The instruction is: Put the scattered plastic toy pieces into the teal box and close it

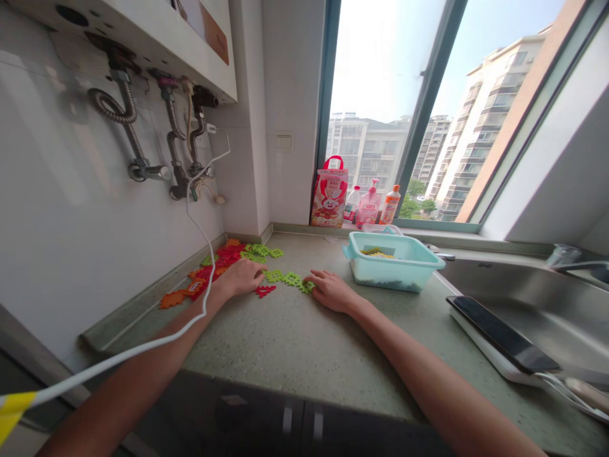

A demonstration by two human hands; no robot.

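Note:
Between my two hands, a short row of flat green interlocking pieces [292,278] with toothed edges and cut-out holes lies on the countertop. My left hand [243,277] has its fingers curled at the left end of the row, closed on the edge of a green piece [274,276]. At the other end, my right hand [332,291] bends its fingers over another green piece [307,287], gripping it against the counter. Just below my left fingertips lies a red triangular piece [265,291]. Red pieces [230,255] are heaped behind and left of my left hand, with orange pieces [174,298] nearer.
Right of my hands stands a pale turquoise tub [392,273] with yellow pieces inside. A phone [499,333] rests by the steel sink [514,285]. A white cable [143,346] hangs across my left forearm. Bottles [370,206] and a pink bag [330,200] line the windowsill.

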